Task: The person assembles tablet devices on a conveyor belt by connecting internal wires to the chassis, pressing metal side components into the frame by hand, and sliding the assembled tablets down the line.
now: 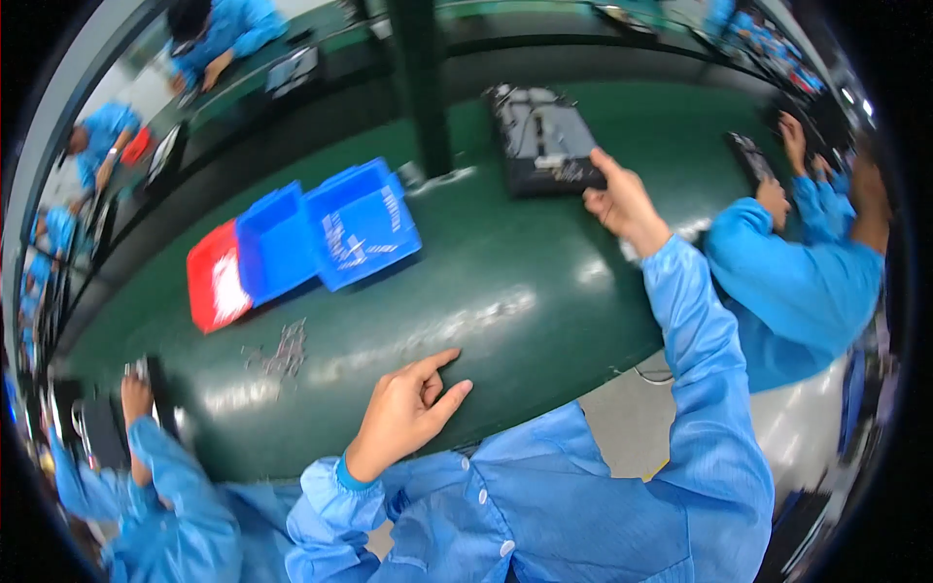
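Observation:
My right hand reaches far across the green bench and grips the near right corner of a black flat device with pale parts on its top face. My left hand rests near the bench's front edge, index finger and thumb stretched out on the green surface, holding nothing. Both my arms are in light blue sleeves.
Two blue bins and a red bin stand at left centre. Several small metal parts lie scattered before them. A dark post rises behind. Co-workers in blue work at right and lower left.

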{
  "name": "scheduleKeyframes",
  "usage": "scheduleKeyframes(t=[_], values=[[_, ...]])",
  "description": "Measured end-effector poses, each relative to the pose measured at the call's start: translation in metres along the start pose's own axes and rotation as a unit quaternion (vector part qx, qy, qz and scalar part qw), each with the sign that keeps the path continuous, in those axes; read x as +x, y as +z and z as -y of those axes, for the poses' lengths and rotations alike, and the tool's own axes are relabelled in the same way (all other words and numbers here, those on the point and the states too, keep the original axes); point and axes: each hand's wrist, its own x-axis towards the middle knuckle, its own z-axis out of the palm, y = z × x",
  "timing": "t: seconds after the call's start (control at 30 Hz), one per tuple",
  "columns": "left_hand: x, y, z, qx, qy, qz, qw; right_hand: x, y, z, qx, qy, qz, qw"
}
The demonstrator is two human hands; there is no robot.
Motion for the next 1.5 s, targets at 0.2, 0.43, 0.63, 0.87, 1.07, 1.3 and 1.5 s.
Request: scheduleKeyframes(t=[0.2,0.43,0.63,0.87,1.07,1.3,1.5], values=[[-0.029,-0.030,0.026,0.040,0.031,-0.142,0.989,0.099,0.033,-0.001,0.047,-0.183,0.037,0.981],[-0.054,-0.095,0.095,0.249,-0.032,-0.424,0.870,0.059,0.066,-0.026,-0.095,-0.208,0.164,0.960],[-0.035,-0.131,0.115,0.296,-0.036,-0.402,0.866,0.031,0.055,-0.033,-0.162,-0.207,0.179,0.948],[-0.024,-0.139,0.116,0.445,0.003,-0.340,0.828,0.022,0.048,-0.033,-0.165,-0.212,0.188,0.945],[-0.025,-0.143,0.108,0.077,-0.032,-0.408,0.909,0.020,0.051,-0.032,-0.170,-0.209,0.192,0.944],[-0.013,-0.126,0.086,-0.226,-0.017,-0.387,0.894,-0.001,0.057,-0.034,-0.201,-0.253,0.140,0.936],[0.035,-0.051,0.017,-0.409,0.082,-0.154,0.896,-0.119,0.125,-0.050,-0.167,-0.265,0.340,0.887]])
